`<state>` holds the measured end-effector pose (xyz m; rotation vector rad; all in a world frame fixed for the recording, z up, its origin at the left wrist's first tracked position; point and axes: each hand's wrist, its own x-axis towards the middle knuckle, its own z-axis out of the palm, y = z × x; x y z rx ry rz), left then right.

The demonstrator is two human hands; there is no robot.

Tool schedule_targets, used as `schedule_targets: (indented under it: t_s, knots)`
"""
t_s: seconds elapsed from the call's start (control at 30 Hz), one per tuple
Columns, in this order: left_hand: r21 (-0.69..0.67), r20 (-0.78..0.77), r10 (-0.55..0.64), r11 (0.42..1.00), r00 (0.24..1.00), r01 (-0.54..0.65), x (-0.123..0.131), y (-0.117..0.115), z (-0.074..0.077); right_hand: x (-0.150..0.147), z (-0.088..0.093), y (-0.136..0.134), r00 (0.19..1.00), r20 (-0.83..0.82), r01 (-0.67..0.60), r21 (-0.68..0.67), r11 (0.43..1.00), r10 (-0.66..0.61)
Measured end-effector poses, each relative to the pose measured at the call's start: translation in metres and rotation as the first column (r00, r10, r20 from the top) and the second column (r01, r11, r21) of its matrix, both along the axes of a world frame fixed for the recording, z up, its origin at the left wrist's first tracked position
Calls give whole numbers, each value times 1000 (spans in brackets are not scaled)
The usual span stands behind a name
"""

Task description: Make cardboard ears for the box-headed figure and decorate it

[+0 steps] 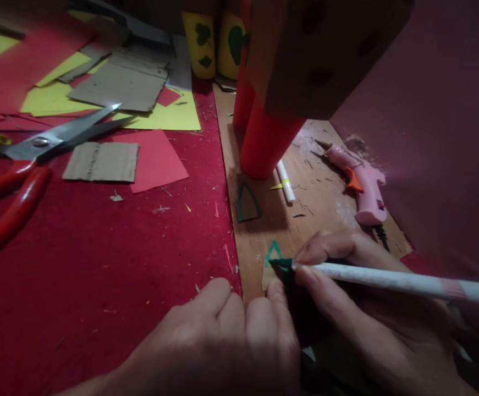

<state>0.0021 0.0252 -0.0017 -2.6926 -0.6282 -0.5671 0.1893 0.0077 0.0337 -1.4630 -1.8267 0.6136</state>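
Right hand (371, 313): I've got the fingers pinching a white-barrelled marker (387, 280) close to its green tip, barrel running out right. Tip sits over the small card piece (268, 280), at the green line along its pointed top; can't confirm contact. Piece lies flat on the wooden worktop (309, 225), just ahead of my left hand (226, 330). Left fingers are curled, bunched side by side, one fingertip at the piece's lower right corner; can't tell if anything's pinched underneath. Marker and fingers cover that lower right part.

Just beyond: a second pointed piece (248, 208), green-edged, flat. Behind it a red tube (264, 143) stands upright under a dark box (317, 55), blocking my view of the back. White stick (286, 187) lies by the tube's foot. Pink glue gun (365, 187) on its side, right, past the right hand.

Left, on the red surface (140, 264): scissors (37, 146), blades parted; cardboard scrap (103, 162) overlapping red paper (160, 162). Scattered trimmings too. Yellow cylinders (200, 47) at back, green shapes on them.
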Motion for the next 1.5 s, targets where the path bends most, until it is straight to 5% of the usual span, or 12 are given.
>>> schedule_targets:
  t_s: [0.33,0.93,1.17,1.5]
  knots:
    - [-10,-7,5,1000,1000,-5,-2,-3,0,-3,-5,-4,995,-72,68,-16,998,-68]
    - [-17,-3,19,1000,1000,-19,-2,-3,0,-2,0,0,999,29,26,54,998,-28]
    - [-69,-31,0,998,1000,-2,-2,-3,4,-5,2,-4,995,11,101,-30,994,-101]
    - [-48,7,-6,999,1000,7,-2,-4,2,-3,0,1,999,-16,40,21,999,-40]
